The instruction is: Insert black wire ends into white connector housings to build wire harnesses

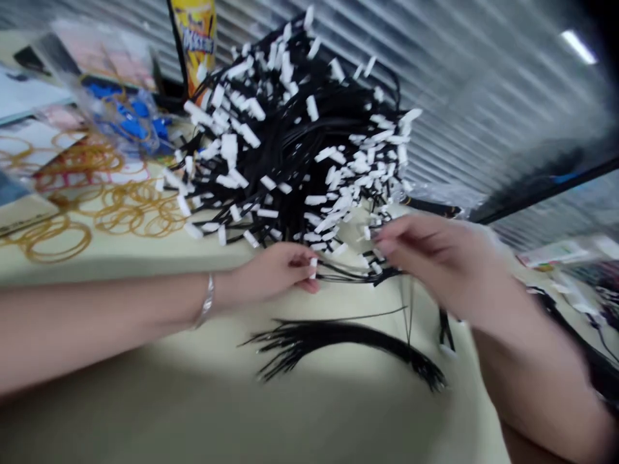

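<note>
Pinching white connector (313, 267) of dense blk cable bundle (290, 148), L hand (271, 274).

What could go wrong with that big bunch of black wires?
The white connectors might snag on each other and tangle the black wires near the right hand. The bunch could also slump onto the loose wire bundle lying on the table, mixing them up.
</note>
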### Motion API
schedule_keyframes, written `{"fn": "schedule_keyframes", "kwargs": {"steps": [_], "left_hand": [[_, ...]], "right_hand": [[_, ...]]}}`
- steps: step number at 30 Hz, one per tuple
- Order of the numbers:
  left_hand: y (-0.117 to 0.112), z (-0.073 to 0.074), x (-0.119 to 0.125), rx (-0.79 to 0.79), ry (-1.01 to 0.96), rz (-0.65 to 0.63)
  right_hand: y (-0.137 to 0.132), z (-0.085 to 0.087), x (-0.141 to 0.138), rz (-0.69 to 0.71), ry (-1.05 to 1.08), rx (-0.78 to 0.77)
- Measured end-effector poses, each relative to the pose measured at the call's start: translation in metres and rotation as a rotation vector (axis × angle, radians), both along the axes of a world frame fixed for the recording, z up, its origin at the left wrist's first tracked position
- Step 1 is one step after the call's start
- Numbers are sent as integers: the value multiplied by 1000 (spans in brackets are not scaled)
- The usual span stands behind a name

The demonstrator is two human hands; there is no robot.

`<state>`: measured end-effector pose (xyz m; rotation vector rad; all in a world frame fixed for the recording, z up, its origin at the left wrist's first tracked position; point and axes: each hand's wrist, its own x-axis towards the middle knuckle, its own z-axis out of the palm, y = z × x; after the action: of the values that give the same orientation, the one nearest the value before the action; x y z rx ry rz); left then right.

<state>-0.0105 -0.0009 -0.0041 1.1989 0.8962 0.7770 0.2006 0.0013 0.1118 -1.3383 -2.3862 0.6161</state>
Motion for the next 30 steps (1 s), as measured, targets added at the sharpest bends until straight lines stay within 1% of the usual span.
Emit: {"fn": "schedule_keyframes", "kwargs": {"steps": [1, 3, 5, 8, 11, 14, 18, 22, 25, 30], "left_hand": [[1, 0, 1, -17, -11, 11], [1, 0, 2, -55, -25, 43], [1, 1, 3, -142, -50, 86], [0, 2, 4, -213, -36, 133], [1, 3, 8, -270, -42, 190], [3, 5, 10, -298, -21, 190], [5, 8, 7, -275, 35, 162], [3, 10, 5, -227, 86, 133], [2, 9, 7, -211, 84, 147], [2, 10, 7, -211, 98, 136]], "right_hand": [[1, -11, -6, 21, -52, -97], [5, -32, -17, 46, -54, -205], [11, -49, -20, 50, -24, -228], [16, -65, -15, 42, 41, -300], [16, -75, -12, 11, 78, -351], [18, -82, -13, -14, 116, -341], [21, -88, -16, -32, 150, -353], [24, -87, -14, -9, 143, -364], [25, -86, -12, 29, 126, -396], [22, -85, -11, 13, 137, -404]]}}
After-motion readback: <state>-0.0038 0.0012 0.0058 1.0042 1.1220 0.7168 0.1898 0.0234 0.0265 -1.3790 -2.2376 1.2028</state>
